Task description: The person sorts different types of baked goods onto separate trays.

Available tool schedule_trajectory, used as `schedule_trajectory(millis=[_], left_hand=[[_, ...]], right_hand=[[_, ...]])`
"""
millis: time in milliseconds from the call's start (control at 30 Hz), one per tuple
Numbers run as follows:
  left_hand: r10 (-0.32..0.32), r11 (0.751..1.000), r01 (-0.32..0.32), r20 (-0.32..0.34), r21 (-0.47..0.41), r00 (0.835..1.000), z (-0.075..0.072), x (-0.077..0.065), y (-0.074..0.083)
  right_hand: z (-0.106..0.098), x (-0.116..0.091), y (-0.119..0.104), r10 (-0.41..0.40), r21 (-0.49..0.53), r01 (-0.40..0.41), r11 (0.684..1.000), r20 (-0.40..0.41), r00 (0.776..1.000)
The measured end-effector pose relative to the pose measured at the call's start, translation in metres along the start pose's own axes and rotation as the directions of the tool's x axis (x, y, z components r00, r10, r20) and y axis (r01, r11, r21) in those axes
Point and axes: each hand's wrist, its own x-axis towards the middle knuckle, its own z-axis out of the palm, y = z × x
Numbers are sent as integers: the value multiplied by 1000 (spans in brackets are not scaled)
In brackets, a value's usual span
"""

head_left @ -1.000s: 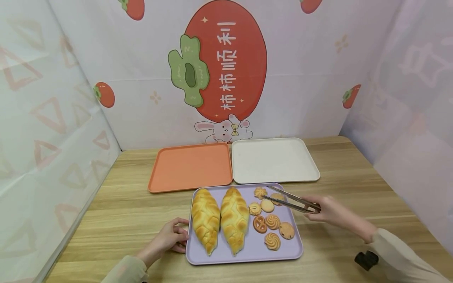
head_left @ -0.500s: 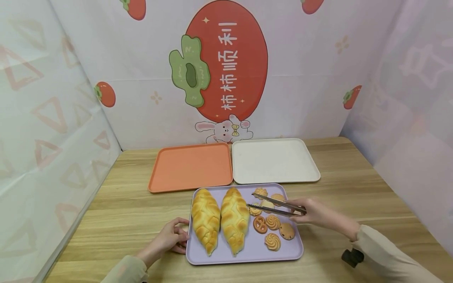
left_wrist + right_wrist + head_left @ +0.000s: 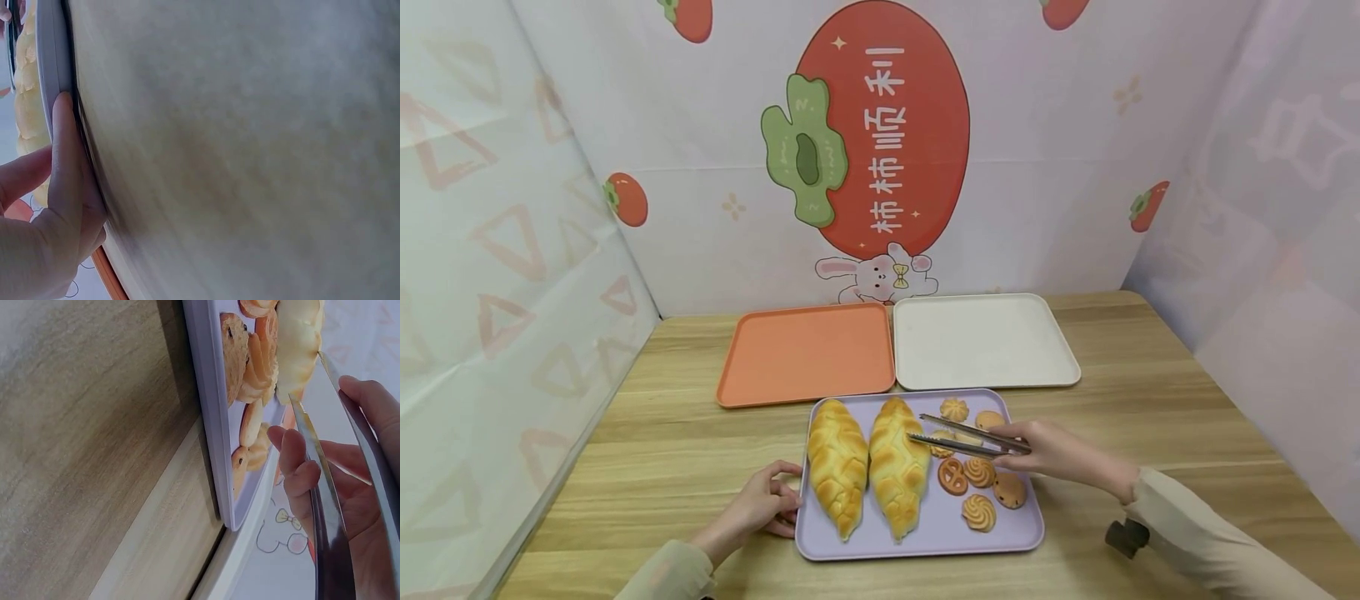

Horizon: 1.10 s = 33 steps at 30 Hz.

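Observation:
My right hand (image 3: 1037,448) grips metal tongs (image 3: 955,445) near their back end. The tongs' arms stand apart, their tips over the right braided loaf (image 3: 898,479). In the right wrist view, the fingers (image 3: 301,478) and thumb lie on opposite sides of the tongs (image 3: 331,531). My left hand (image 3: 762,503) rests at the left edge of the purple tray (image 3: 917,546); in the left wrist view, one finger (image 3: 64,131) lies against the tray's side. A second braided loaf (image 3: 837,467) lies beside the first. Several cookies (image 3: 978,512) and a pretzel (image 3: 952,476) fill the right side, partly covered by the tongs.
Behind the purple tray, an orange tray (image 3: 808,354) and a white tray (image 3: 985,342) lie side by side on the wooden table (image 3: 647,467). Printed cloth walls (image 3: 1045,167) enclose the back and sides. The right wrist carries a small black device (image 3: 1127,538).
My right hand has moved left with the tongs, bringing their tips from over the cookies to over the right loaf. The left hand stays at the tray's edge.

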Motion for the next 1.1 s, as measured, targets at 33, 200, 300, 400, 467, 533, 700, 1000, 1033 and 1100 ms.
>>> schedule_trajectory(millis=[33,200,300,400,467,533,700,1000,1033,1100], left_hand=[[0,1000,0,-2,1,1000,0,0,0],[-5,1000,5,-10,3,1000,1,1,0],[-6,1000,6,-9,3,1000,1,1,-1],[-8,1000,8,-8,4,1000,1,1,-1],[-10,1000,10,-9,5,1000,0,1,-1],[-11,1000,11,-13,9,1000,0,1,-1],[-16,1000,16,-19,16,1000,0,0,-1],[-13,1000,13,-14,9,1000,1,0,0],[-13,1000,13,-12,9,1000,1,0,0],[-14,1000,14,-9,8,1000,1,-1,0]], right_hand=[[0,1,0,12,-4,-12,1000,10,1000],[1,5,2,39,-37,-38,999,41,998],[2,8,3,33,-50,-30,998,54,998],[2,10,1,16,-50,-13,999,66,998],[1,11,0,5,-48,-2,999,70,998],[2,11,-2,-15,-45,18,999,64,998],[5,13,-5,-117,-87,115,989,-9,993],[7,12,-7,-218,-170,199,965,-107,970],[6,13,-7,-219,-172,198,965,-109,970],[5,14,-6,-224,-181,201,963,-119,967]])
